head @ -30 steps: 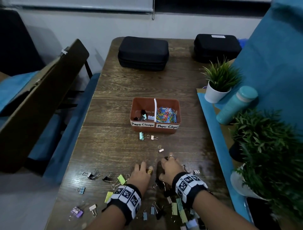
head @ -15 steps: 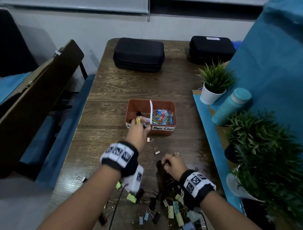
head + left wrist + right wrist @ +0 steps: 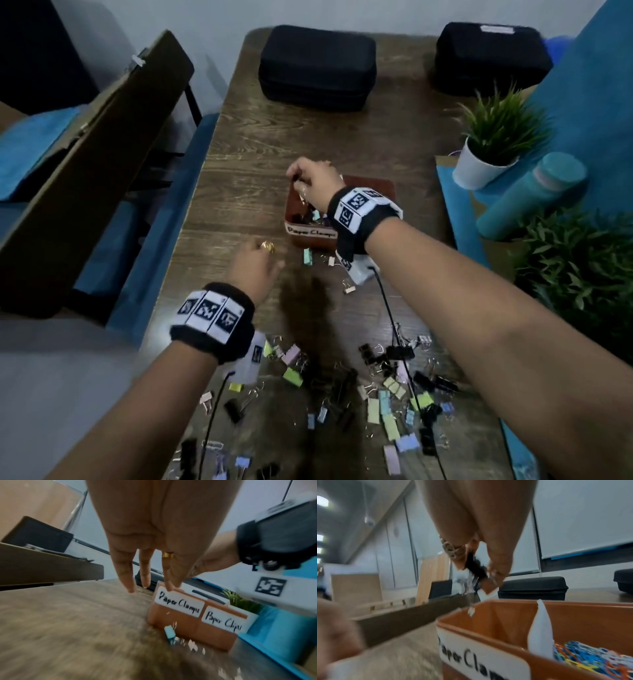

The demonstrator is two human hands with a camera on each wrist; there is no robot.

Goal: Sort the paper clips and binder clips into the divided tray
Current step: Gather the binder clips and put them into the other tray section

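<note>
The brown divided tray (image 3: 380, 186) stands mid-table with labels "Paper Clamps" and "Paper Clips". My right hand (image 3: 308, 180) hovers over its left compartment and pinches a small bunch of black and white binder clips (image 3: 475, 570); one small clip (image 3: 471, 612) hangs or drops just below them. Coloured paper clips (image 3: 590, 660) fill the right compartment behind the white divider (image 3: 541, 628). My left hand (image 3: 260, 262) is empty, fingers straight (image 3: 128, 582), low over the table left of the tray (image 3: 180, 622). Several loose binder clips (image 3: 387, 394) lie near me.
A teal binder clip (image 3: 169, 632) and small pale ones lie just before the tray. Two black cases (image 3: 317, 65) (image 3: 489, 58) stand at the far end. A potted plant (image 3: 496, 137), teal bottle (image 3: 534, 192) and larger plant (image 3: 582, 274) line the right side.
My right hand left the pile with binder clips and moved forward over the tray's left compartment. My left hand, at the tray half a second ago, has drawn back empty.
</note>
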